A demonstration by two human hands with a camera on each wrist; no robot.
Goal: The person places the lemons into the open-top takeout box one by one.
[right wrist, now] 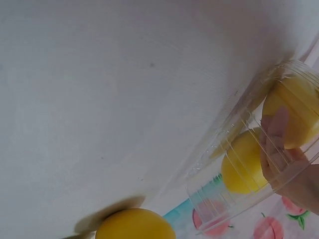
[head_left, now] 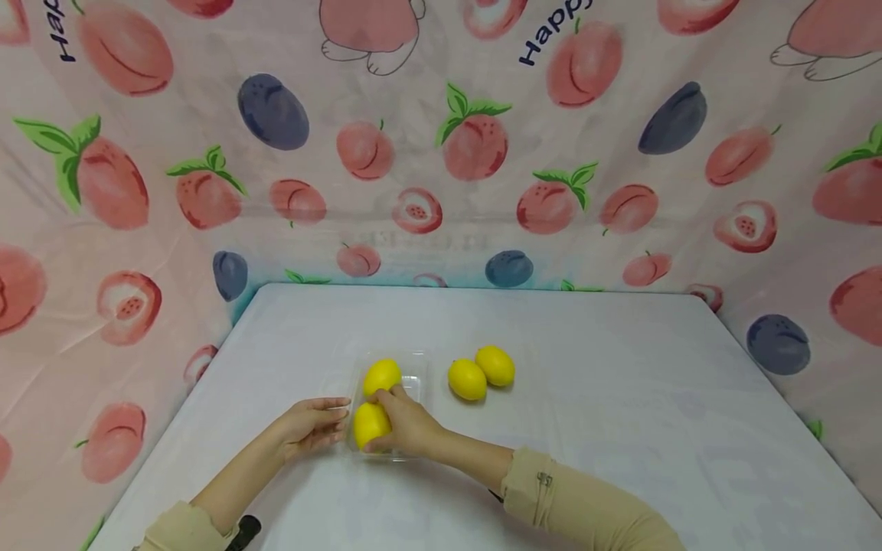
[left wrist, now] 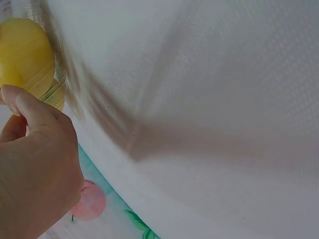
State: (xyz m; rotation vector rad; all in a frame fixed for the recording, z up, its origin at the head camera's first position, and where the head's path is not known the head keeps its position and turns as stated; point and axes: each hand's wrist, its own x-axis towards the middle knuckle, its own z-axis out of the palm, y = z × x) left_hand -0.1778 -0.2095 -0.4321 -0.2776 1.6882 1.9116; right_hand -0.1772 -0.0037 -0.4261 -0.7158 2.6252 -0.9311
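A clear plastic container (head_left: 416,390) stands on the white table, with two yellow lemons inside. My right hand (head_left: 416,430) reaches in over its right side and grips the nearer lemon (head_left: 370,425), thumb on the near side and fingers on the far side. Just beyond it lies the farther lemon (head_left: 383,375). At the container's left wall is my left hand (head_left: 308,430), its fingers loosely extended with the tips right at the edge. Through the clear wall, the right wrist view shows the gripped lemon (right wrist: 294,112) and the fingers around it.
To the right of the container, two more lemons, one nearer (head_left: 467,380) and one farther (head_left: 495,366), lie side by side on the table (head_left: 606,398). A fruit-printed cloth (head_left: 413,168) hangs behind the table and along both sides.
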